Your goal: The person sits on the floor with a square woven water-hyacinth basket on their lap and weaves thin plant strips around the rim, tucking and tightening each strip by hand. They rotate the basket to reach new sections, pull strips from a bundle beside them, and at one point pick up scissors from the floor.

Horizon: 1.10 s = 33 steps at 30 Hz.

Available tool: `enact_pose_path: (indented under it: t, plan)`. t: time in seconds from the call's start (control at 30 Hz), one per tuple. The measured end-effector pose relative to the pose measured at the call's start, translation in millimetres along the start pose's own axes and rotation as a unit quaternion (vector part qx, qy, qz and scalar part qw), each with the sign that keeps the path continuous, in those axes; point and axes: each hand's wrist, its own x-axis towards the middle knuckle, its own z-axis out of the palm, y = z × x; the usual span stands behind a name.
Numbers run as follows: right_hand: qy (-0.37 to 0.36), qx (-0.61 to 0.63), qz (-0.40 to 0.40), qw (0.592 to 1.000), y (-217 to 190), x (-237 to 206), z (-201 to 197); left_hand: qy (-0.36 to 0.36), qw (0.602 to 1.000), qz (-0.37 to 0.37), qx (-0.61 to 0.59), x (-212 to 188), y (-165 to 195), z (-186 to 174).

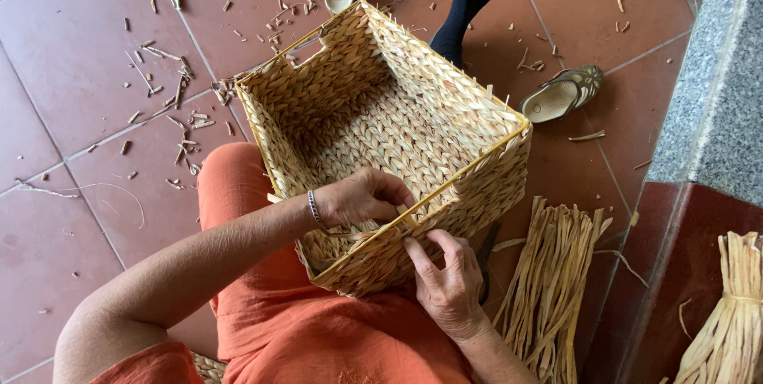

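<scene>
On the lap, at the near middle of the scene, a woven basket [381, 137] is being steadied, tilted on one corner. Its near rim is being pinched by the left hand [362, 197], fingers clenched around a strand, while the right hand [449, 285] is pressing curled fingertips against the outer wall. Judged light, stiff-framed yet springy, it is best gripped at the rim.

both hands [405, 249] grip the woven basket [389, 122] rim on lap.
</scene>
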Motion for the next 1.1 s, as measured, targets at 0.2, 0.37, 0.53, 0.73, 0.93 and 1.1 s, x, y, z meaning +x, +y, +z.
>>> enact_pose_path:
  t: [0.2, 0.37, 0.53, 0.73, 0.93, 1.1]
  plan:
    - [0.0, -0.004, -0.006, 1.0, 1, 1, -1, 0.005, 0.995, -0.048, -0.087, 1, -7, -4]
    - [-0.013, -0.013, -0.007, 1.0, 3, -1, 0, 0.007, 0.997, -0.066, -0.051, 5, -15, -2]
    - [-0.007, -0.01, -0.01, 1.0, 5, -3, 3, -0.023, 0.998, -0.058, -0.029, 9, -17, -3]
    - [-0.002, 0.033, 0.021, 0.999, 4, -2, 5, -0.016, 0.996, -0.085, 0.036, 11, -6, 2]
    - [0.038, 0.118, 0.049, 0.991, 5, 13, 4, -0.029, 0.993, -0.089, -0.068, 0, 5, -4]
    - [0.059, 0.061, 0.018, 0.996, 3, 22, 7, -0.02, 0.996, -0.064, -0.05, 2, 0, -1]
